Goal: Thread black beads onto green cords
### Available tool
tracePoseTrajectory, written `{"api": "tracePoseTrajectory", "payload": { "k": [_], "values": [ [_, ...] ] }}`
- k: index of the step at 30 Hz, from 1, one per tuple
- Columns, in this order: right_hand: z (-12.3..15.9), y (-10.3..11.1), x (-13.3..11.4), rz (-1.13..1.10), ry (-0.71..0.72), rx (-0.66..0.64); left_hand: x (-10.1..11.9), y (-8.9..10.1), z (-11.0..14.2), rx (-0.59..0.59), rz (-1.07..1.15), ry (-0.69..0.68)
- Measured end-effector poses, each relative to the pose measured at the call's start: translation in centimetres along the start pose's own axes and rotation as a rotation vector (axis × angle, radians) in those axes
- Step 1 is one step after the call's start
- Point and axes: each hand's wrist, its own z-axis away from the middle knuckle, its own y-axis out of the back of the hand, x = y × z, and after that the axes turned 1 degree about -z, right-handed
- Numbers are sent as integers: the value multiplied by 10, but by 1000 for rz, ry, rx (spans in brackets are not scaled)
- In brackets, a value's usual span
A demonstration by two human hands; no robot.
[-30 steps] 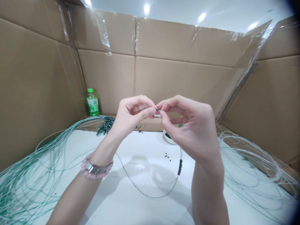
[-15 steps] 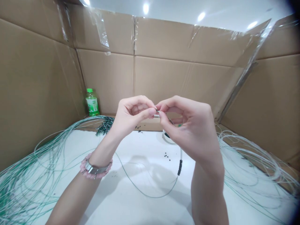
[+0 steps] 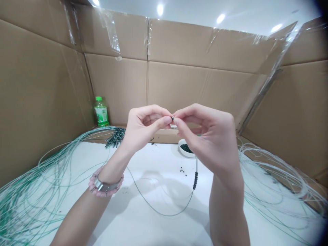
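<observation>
My left hand [image 3: 145,128] and my right hand [image 3: 205,131] are raised with their fingertips pinched together, almost meeting. A tiny black bead [image 3: 173,118] shows between them, at the left fingers. My right fingers pinch a thin green cord, whose tip is mostly hidden. Below the right hand that cord [image 3: 196,164] hangs down through a row of black beads [image 3: 195,181], then curves across the table toward my left forearm.
A white bowl [image 3: 181,152] of dark beads stands behind my right hand, with loose beads [image 3: 182,170] nearby. Green cords [image 3: 53,174] spread at left and pale cords [image 3: 289,171] at right. A green bottle [image 3: 101,112] stands by the cardboard walls [image 3: 205,85].
The fingertips have come closer together, covering the short piece of cord that showed between them. My right hand has shifted slightly, uncovering more of the bowl, and the hanging bead row has risen slightly.
</observation>
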Motion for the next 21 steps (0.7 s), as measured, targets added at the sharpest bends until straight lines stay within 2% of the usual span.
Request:
{"api": "tracePoseTrajectory", "payload": {
  "k": [4, 11, 21],
  "values": [
    [1, 0, -2, -45, -15, 31, 3, -2, 1, 23, 1, -23],
    [1, 1, -3, 31, -2, 35, 9, -6, 3, 26, -49, -46],
    [3, 3, -4, 130, 23, 35, 5, -5, 8, 3, -111, -71]
  ]
}}
